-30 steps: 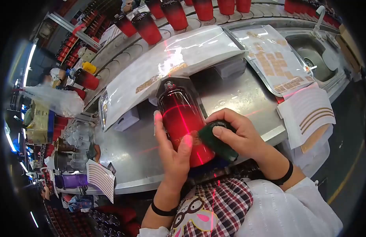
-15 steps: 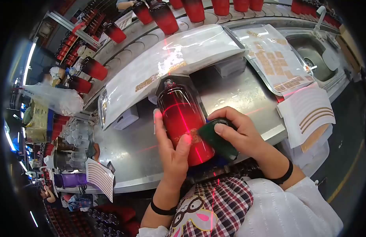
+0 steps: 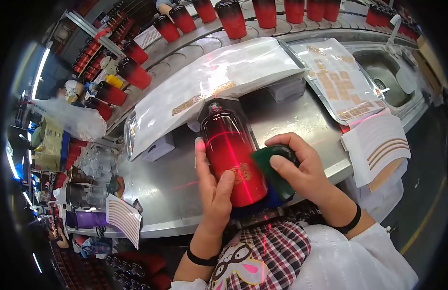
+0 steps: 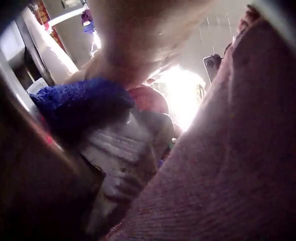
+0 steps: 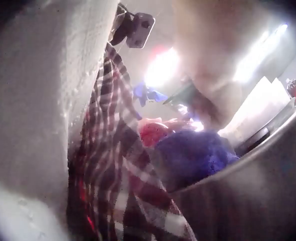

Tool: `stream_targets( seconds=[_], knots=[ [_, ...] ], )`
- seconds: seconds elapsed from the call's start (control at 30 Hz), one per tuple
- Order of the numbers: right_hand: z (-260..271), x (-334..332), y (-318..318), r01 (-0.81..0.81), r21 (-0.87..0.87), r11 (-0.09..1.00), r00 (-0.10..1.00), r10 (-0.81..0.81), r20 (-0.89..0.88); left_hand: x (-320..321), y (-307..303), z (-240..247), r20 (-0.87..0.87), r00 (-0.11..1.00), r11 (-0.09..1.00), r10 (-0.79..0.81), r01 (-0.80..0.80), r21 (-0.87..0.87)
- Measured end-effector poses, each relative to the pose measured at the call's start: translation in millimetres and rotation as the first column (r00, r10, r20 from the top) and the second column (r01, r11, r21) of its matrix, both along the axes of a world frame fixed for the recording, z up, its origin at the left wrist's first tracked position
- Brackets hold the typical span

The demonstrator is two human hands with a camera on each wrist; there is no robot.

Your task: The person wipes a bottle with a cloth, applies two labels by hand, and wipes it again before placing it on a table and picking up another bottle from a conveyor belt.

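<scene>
A glossy bottle (image 3: 226,140), black at the neck fading to red, lies with its neck away from me. Its base end rests on a blue cloth (image 4: 82,103), and a gold decal (image 3: 241,174) sits on the lower body. My left hand (image 3: 215,195) holds the bottle's left side, fingers along it and thumb on the front beside the decal. In my right hand (image 3: 303,169), thumb and fingers pinch a dark green flat scraper (image 3: 272,166), its edge close to the bottle's right side. Red laser lines cross on the bottle.
Behind the bottle, a white sheet (image 3: 248,60) with gold decals lies on a raised board. A decal tray (image 3: 337,82) and a sink (image 3: 385,79) are to the right. Beyond, a curved conveyor (image 3: 180,60) bears several red-black bottles. A striped decal sheet (image 3: 123,218) hangs at the left edge.
The scraper has shifted right off the decal, which shows more fully now. My left thumb stays on the bottle. Bottles on the conveyor have moved along, and the view has shifted slightly.
</scene>
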State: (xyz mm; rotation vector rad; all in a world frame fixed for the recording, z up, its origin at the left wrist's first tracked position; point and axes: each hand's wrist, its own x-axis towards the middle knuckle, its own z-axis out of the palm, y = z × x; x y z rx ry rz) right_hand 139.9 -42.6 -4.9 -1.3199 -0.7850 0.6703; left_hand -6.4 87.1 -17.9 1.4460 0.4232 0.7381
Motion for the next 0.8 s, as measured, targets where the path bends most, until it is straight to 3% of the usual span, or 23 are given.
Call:
stream_targets(
  seconds=[0.13, 0.2, 0.23, 0.33, 0.43, 0.47, 0.53, 0.57, 0.67, 0.77, 0.8],
  knots=[
    [12, -13, 12, 0.012, 0.016, 1.0, 0.981, -0.015, 0.194, 0, -2, 3, -0.011, 1.0, 0.999, -0.012, 0.012, -0.035],
    [-2, -14, 16, 0.057, 0.01, 0.998, 0.967, -0.058, 0.249, -1, 1, -3, -0.041, 0.999, 0.997, 0.014, -0.011, 0.072],
    [-12, -13, 14, 0.06, -0.018, 0.998, 0.976, -0.055, 0.21, -1, 2, -6, -0.052, 0.998, 0.992, 0.031, -0.025, 0.124],
    [-23, -9, 13, 0.082, -0.004, 0.997, 0.989, -0.081, 0.121, 1, -1, -3, -0.018, 1.0, 0.997, 0.026, -0.025, 0.069],
    [-21, -8, 9, 0.056, -0.054, 0.997, 0.996, -0.052, 0.072, 0, -4, -7, -0.022, 0.99, 0.957, 0.139, -0.128, 0.262],
    [-21, -8, 9, 0.05, -0.052, 0.997, 0.996, -0.046, 0.074, -6, -5, -3, -0.065, 0.983, 0.826, 0.169, -0.106, 0.554],
    [-18, -5, 8, 0.044, -0.061, 0.997, 0.992, -0.036, 0.123, -24, -7, 9, -0.113, 0.958, 0.341, 0.263, 0.018, 0.94],
    [-18, -4, 8, 0.038, -0.069, 0.997, 0.989, -0.028, 0.145, -27, -14, 11, -0.172, 0.951, 0.204, 0.257, 0.12, 0.971],
    [-18, -1, 9, 0.032, -0.066, 0.997, 0.993, -0.024, 0.112, -26, -11, 6, -0.164, 0.951, 0.016, 0.262, 0.166, 0.986],
    [-20, 7, 8, 0.043, -0.057, 0.997, 0.994, -0.037, 0.1, -28, -8, 5, -0.16, 0.956, 0.256, 0.246, 0.096, 0.962],
    [-14, 7, 9, 0.115, -0.022, 0.993, 0.962, -0.106, 0.252, -30, -6, 1, -0.156, 0.959, 0.332, 0.236, 0.071, 0.941]
  ],
)
